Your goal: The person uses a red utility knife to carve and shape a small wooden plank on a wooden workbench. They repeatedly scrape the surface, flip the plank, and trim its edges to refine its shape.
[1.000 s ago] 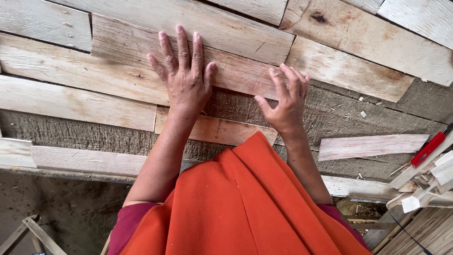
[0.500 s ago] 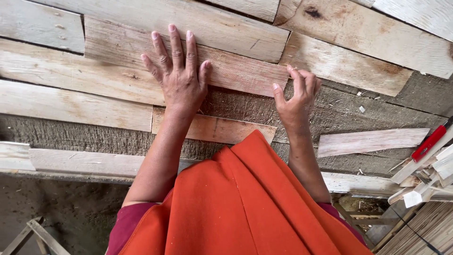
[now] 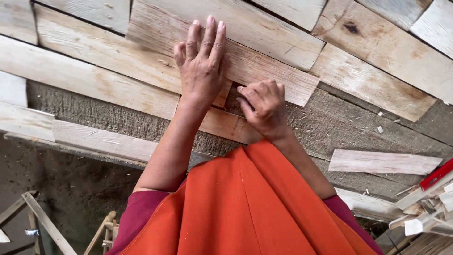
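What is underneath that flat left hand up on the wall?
The left hand lies flat on a pale wooden plank, one of many overlapping ones. Grey rough backing shows below the planks. How the plank is fixed cannot be seen under the palm.

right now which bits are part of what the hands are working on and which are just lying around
In hand: left hand flat on the pale rough wooden plank; right hand curled at its lower edge; reddish short plank beneath.

Lying about: loose pale board; red-handled tool; heap of wood offcuts.
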